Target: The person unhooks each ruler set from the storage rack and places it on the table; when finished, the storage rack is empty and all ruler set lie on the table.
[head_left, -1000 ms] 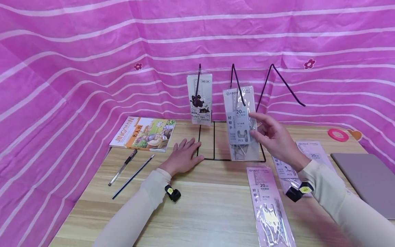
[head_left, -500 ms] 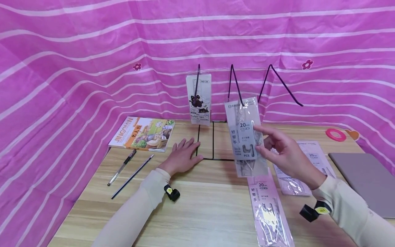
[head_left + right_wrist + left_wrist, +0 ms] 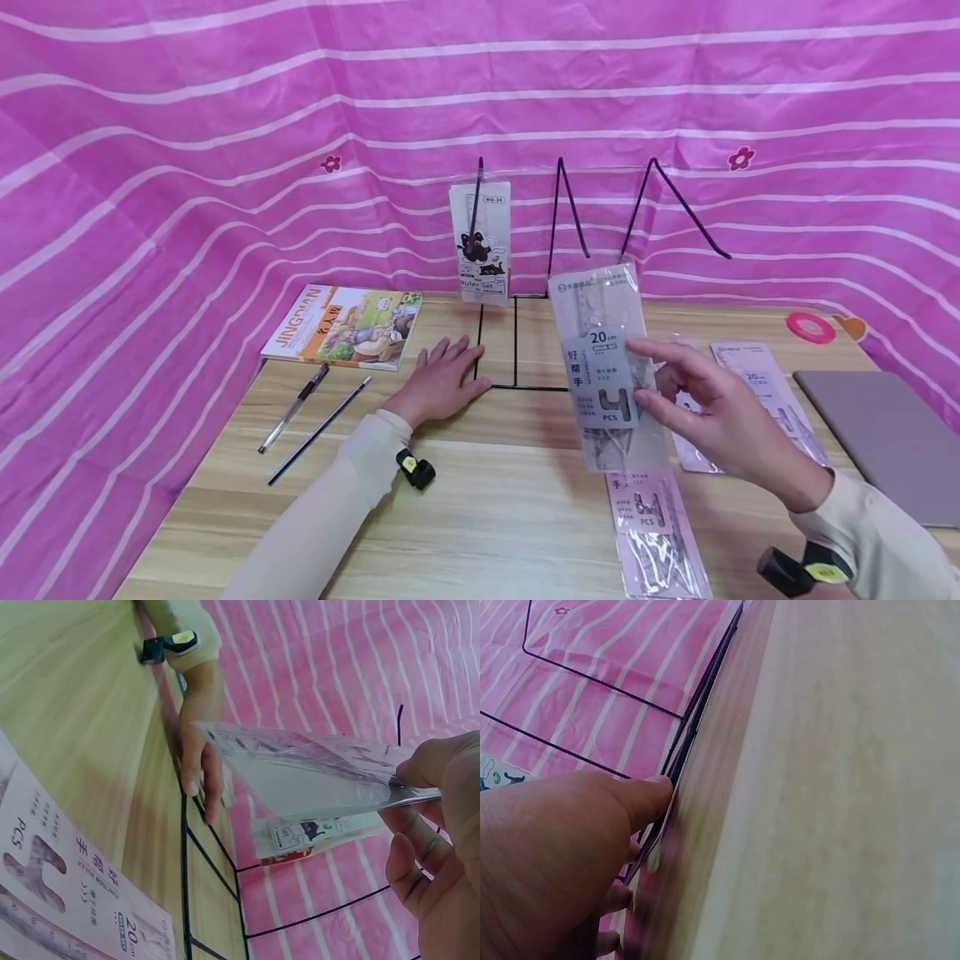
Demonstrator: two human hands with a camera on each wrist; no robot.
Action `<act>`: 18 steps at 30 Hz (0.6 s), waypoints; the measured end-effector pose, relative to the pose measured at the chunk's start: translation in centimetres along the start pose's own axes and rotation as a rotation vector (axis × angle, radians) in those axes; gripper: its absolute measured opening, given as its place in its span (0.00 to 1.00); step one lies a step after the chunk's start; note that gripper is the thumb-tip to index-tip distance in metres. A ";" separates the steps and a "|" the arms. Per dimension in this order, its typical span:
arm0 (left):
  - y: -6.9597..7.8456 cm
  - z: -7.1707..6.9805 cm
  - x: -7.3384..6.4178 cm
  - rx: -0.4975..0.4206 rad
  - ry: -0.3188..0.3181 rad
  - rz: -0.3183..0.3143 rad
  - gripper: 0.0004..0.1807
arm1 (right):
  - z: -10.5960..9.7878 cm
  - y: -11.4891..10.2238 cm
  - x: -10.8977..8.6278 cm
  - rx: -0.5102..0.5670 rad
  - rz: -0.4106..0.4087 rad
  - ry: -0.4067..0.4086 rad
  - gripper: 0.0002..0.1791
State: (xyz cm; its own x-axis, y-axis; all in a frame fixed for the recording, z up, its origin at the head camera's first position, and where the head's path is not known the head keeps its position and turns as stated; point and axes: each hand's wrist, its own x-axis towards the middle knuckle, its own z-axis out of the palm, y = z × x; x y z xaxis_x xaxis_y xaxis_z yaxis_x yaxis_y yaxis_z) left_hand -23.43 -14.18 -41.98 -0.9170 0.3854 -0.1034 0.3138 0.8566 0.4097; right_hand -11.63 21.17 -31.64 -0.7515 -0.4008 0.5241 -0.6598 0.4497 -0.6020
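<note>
Between thumb and fingers, my right hand (image 3: 720, 408) pinches the right edge of a clear-bagged ruler set (image 3: 603, 367) marked 20 cm. The bag hangs tilted in front of the black wire rack (image 3: 516, 342), its top below the middle hook's tip; in the right wrist view the ruler set (image 3: 315, 772) appears nearly edge-on. My left hand (image 3: 442, 379) lies with fingers spread over the left side of the rack's base; in the left wrist view its thumb (image 3: 649, 799) touches the wire. Another ruler set (image 3: 497, 229), printed with black cats, hangs on the left hook.
Pink packaged ruler sets (image 3: 660, 542) lie at the front and right, partly hidden by the held bag and hand. A grey flat slab (image 3: 885, 442) and a pink ring (image 3: 795, 327) are farther right. A book (image 3: 345, 325), pen (image 3: 294, 410) and pencil (image 3: 318, 432) lie left.
The right hand has drawn the ruler set down and toward me, off the middle hook, over the pink packet. The left hand has stayed on the rack's base.
</note>
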 end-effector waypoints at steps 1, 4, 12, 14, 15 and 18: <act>0.0 0.0 0.0 -0.002 0.000 -0.001 0.39 | -0.1 -0.1 -0.2 -0.001 -0.006 0.001 0.40; 0.0 0.0 0.0 0.001 0.000 -0.004 0.39 | -0.2 -0.3 -0.6 0.008 -0.028 -0.001 0.40; 0.2 -0.2 -0.1 0.002 0.002 0.003 0.39 | 0.3 -1.0 -1.8 0.076 -0.079 -0.056 0.41; 0.2 -0.2 -0.1 0.002 0.005 0.005 0.39 | 0.6 -1.0 -2.0 0.105 -0.093 -0.072 0.41; 0.2 -0.2 -0.1 0.002 0.006 0.005 0.39 | 0.8 -1.1 -2.2 0.115 -0.086 -0.085 0.41; 0.1 -0.1 0.0 0.007 0.004 0.004 0.39 | 1.3 -1.1 -2.5 0.125 -0.055 -0.114 0.39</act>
State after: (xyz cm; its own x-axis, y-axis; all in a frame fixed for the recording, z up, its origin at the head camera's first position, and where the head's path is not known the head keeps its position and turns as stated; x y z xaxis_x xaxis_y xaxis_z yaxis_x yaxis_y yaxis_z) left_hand -23.37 -14.12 -41.85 -0.9167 0.3873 -0.0980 0.3191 0.8575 0.4036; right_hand -8.98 20.64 -33.09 -0.7039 -0.5135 0.4908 -0.6888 0.3247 -0.6482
